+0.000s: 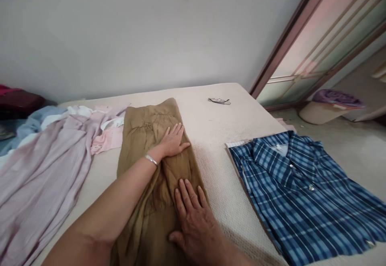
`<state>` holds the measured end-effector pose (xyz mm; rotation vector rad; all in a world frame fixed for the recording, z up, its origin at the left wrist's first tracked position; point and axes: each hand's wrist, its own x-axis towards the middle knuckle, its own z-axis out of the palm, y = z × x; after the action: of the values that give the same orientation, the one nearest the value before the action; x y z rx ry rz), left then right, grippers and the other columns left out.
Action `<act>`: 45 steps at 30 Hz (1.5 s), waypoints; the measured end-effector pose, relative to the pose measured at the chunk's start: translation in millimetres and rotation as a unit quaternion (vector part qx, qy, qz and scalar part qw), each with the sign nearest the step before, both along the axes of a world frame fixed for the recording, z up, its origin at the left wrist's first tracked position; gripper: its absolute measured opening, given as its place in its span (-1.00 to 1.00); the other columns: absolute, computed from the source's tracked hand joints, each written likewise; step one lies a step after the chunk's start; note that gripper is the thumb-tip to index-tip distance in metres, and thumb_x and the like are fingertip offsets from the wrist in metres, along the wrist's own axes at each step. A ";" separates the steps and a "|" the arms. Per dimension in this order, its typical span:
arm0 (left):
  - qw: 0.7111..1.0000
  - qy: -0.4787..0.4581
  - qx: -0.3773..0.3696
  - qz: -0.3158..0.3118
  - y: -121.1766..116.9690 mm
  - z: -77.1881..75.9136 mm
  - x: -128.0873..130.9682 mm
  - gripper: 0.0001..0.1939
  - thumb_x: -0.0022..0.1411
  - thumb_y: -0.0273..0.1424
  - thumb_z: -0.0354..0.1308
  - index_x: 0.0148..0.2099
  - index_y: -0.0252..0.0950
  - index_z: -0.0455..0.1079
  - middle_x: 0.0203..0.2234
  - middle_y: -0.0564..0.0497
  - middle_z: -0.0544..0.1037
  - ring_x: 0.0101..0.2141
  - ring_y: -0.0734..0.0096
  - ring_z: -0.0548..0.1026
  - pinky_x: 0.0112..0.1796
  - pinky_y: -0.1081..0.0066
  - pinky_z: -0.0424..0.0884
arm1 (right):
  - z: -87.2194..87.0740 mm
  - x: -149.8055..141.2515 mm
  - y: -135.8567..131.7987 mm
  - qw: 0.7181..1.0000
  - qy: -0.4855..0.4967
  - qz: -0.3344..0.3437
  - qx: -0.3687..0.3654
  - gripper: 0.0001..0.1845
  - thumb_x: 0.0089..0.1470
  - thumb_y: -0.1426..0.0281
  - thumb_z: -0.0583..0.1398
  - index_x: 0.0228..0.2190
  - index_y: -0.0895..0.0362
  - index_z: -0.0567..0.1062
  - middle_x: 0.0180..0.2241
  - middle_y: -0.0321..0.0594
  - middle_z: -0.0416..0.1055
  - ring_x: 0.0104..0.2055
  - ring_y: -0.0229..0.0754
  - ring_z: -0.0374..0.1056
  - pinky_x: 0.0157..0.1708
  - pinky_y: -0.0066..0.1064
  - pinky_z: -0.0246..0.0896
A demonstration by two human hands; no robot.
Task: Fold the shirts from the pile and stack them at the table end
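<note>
A brown pair of trousers [141,137] lies lengthwise down the middle of a cream bed [211,157]. My left hand [173,140] rests flat on the trousers, fingers stretched out, with a silver bangle on the wrist. Nearer to me, my right hand [196,222] also lies flat on the brown cloth, fingers together and extended. Neither hand grips anything.
A folded blue plaid shirt [301,197] lies on the bed's right side. Pale lilac and pink garments [45,165] are heaped at the left. Spectacles [219,101] sit near the far edge. A basket [328,105] stands on the floor by a sliding door.
</note>
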<state>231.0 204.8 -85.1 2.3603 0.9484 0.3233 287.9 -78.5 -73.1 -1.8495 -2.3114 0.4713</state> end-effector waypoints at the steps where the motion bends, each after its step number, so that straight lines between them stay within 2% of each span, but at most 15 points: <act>1: 1.000 0.011 0.028 -0.003 -3.2 -4.3 0.1 -0.16 0.18 -0.03 0.19 0.41 -0.26 0.13 0.43 -0.27 -0.03 0.42 0.00 -0.13 0.35 0.01 -0.37 | -1.1 -0.6 -0.1 1.000 -0.001 -0.001 0.002 0.04 0.18 -0.14 0.12 0.40 0.25 -0.01 0.45 0.09 -0.33 0.48 0.19 -0.44 0.36 0.23 -0.21; 4: 0.997 0.041 0.070 -0.009 0.7 -10.3 4.6 -0.13 0.26 0.07 0.05 0.45 -0.29 0.04 0.44 -0.28 -0.07 0.42 -0.06 -0.17 0.34 -0.05 -0.36 | -2.8 -0.7 -0.2 1.000 -0.003 0.003 -0.002 0.06 0.17 -0.16 0.11 0.40 0.26 -0.01 0.45 0.08 -0.34 0.48 0.19 -0.45 0.34 0.24 -0.19; 8: 0.984 0.140 0.111 -0.005 24.5 -6.9 14.9 -0.14 0.36 0.09 -0.19 0.49 -0.35 -0.10 0.46 -0.23 -0.18 0.43 0.02 -0.23 0.34 -0.09 -0.34 | -12.1 2.3 -0.5 1.000 -0.004 0.021 0.006 0.13 0.13 -0.24 0.06 0.40 0.31 0.00 0.44 0.14 -0.33 0.47 0.27 -0.40 0.32 0.28 -0.16; 11: 0.971 0.199 0.135 0.016 44.9 -4.2 24.8 -0.15 0.40 0.06 -0.35 0.49 -0.43 -0.17 0.46 -0.23 -0.23 0.44 0.04 -0.24 0.33 -0.15 -0.30 | -30.3 4.5 -0.9 0.998 -0.016 0.036 0.051 0.15 0.11 -0.27 0.04 0.38 0.34 0.04 0.42 0.21 -0.26 0.45 0.34 -0.26 0.29 0.28 -0.09; 14: 0.965 0.211 0.152 0.040 63.3 -5.0 36.5 -0.14 0.40 0.06 -0.40 0.49 -0.47 -0.15 0.46 -0.25 -0.18 0.43 0.03 -0.19 0.33 -0.17 -0.26 | -48.8 6.1 -0.9 0.988 -0.061 0.045 0.133 0.03 0.16 -0.19 0.06 0.35 0.34 0.15 0.40 0.22 -0.09 0.41 0.33 -0.09 0.23 0.19 0.07; 17: 0.961 0.208 0.173 0.060 75.1 -6.2 47.1 -0.18 0.43 0.00 -0.41 0.46 -0.52 -0.08 0.44 -0.32 -0.08 0.41 0.00 -0.09 0.32 -0.18 -0.23 | -58.9 7.5 0.3 0.969 -0.114 0.046 0.213 -0.25 0.27 0.06 0.07 0.31 0.27 0.24 0.36 0.13 0.07 0.36 0.23 0.07 0.16 0.07 0.19; 19: 0.955 0.195 0.216 0.053 77.8 -4.8 51.5 -0.25 0.44 -0.06 -0.36 0.40 -0.51 0.08 0.39 -0.36 0.08 0.38 -0.04 -0.01 0.31 -0.20 -0.24 | -61.4 8.6 1.5 0.958 -0.131 0.040 0.253 -0.38 0.30 0.21 0.05 0.28 0.24 0.28 0.34 0.08 0.15 0.33 0.17 0.15 0.15 0.03 0.19; 22: 0.940 0.130 0.314 0.022 79.3 0.9 52.2 -0.43 0.46 -0.19 -0.28 0.20 -0.46 0.34 0.22 -0.36 0.35 0.32 -0.06 0.12 0.31 -0.16 -0.18 | -63.1 10.6 3.0 0.945 -0.137 0.041 0.293 -0.45 0.29 0.33 0.04 0.25 0.23 0.33 0.29 0.07 0.23 0.30 0.14 0.20 0.19 0.02 0.15; 24: 0.935 0.076 0.339 0.075 83.5 3.6 49.1 -0.49 0.46 -0.28 -0.29 0.10 -0.46 0.38 0.12 -0.37 0.42 0.25 -0.03 0.23 0.27 -0.07 -0.01 | -64.5 11.9 3.3 0.943 -0.134 0.045 0.302 -0.46 0.29 0.37 0.03 0.24 0.23 0.34 0.28 0.07 0.26 0.30 0.13 0.20 0.21 0.02 0.14; 27: 0.940 0.074 0.278 0.186 98.2 0.8 43.5 -0.46 0.45 -0.30 -0.33 0.16 -0.50 0.33 0.16 -0.41 0.38 0.23 -0.03 0.25 0.22 -0.03 0.12 | -65.6 14.0 3.1 0.945 -0.128 0.047 0.298 -0.46 0.29 0.37 0.03 0.26 0.21 0.32 0.28 0.05 0.26 0.33 0.11 0.17 0.22 0.03 0.16; 30: 0.958 0.154 0.189 0.148 117.9 -6.8 42.2 -0.36 0.44 -0.16 -0.32 0.36 -0.44 0.15 0.37 -0.31 0.15 0.36 -0.05 0.05 0.29 -0.14 -0.03 | -63.9 17.4 2.7 0.948 -0.132 0.051 0.286 -0.44 0.30 0.36 0.04 0.28 0.21 0.30 0.29 0.06 0.25 0.34 0.10 0.16 0.19 0.00 0.24; 33: 0.962 0.201 0.144 0.116 134.5 -11.2 46.8 -0.28 0.41 -0.06 -0.36 0.46 -0.30 -0.01 0.46 -0.13 -0.08 0.41 -0.07 -0.13 0.29 -0.29 -0.18 | -63.1 18.7 0.8 0.945 -0.139 0.061 0.290 -0.46 0.30 0.36 0.06 0.26 0.19 0.32 0.28 0.04 0.26 0.34 0.08 0.16 0.14 -0.06 0.33; 38: 0.964 0.198 0.127 0.127 152.8 -11.4 58.0 -0.25 0.38 0.00 -0.40 0.50 -0.17 -0.09 0.47 -0.03 -0.16 0.41 -0.25 -0.22 0.22 -0.47 -0.27 | -82.7 3.4 -6.2 0.954 -0.109 -0.013 0.279 -0.45 0.30 0.39 0.10 0.29 0.08 0.29 0.28 -0.04 0.26 0.38 0.09 0.06 0.24 0.05 0.21; 42: 0.967 0.205 0.082 0.128 158.3 1.8 61.0 -0.24 0.36 0.07 -0.39 0.49 -0.06 -0.09 0.48 -0.01 -0.20 0.40 -0.33 -0.25 0.19 -0.51 -0.29 | -104.3 -4.4 -4.3 0.948 -0.085 -0.027 0.305 -0.41 0.28 0.40 0.12 0.31 0.08 0.25 0.28 0.00 0.24 0.40 0.14 0.01 0.30 0.18 0.03; 45: 0.968 0.204 0.071 0.125 140.7 28.2 44.6 -0.27 0.39 0.05 -0.40 0.49 -0.07 -0.07 0.48 -0.03 -0.21 0.41 -0.26 -0.25 0.22 -0.46 -0.21 | -97.9 1.0 1.6 0.961 -0.067 0.019 0.267 -0.38 0.31 0.36 0.08 0.35 0.14 0.17 0.32 0.08 0.15 0.40 0.19 0.00 0.28 0.25 0.00</act>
<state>275.6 345.5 -56.9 2.4896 1.4662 -0.0066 288.9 -76.9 -171.0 -1.6057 -2.2557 -0.2685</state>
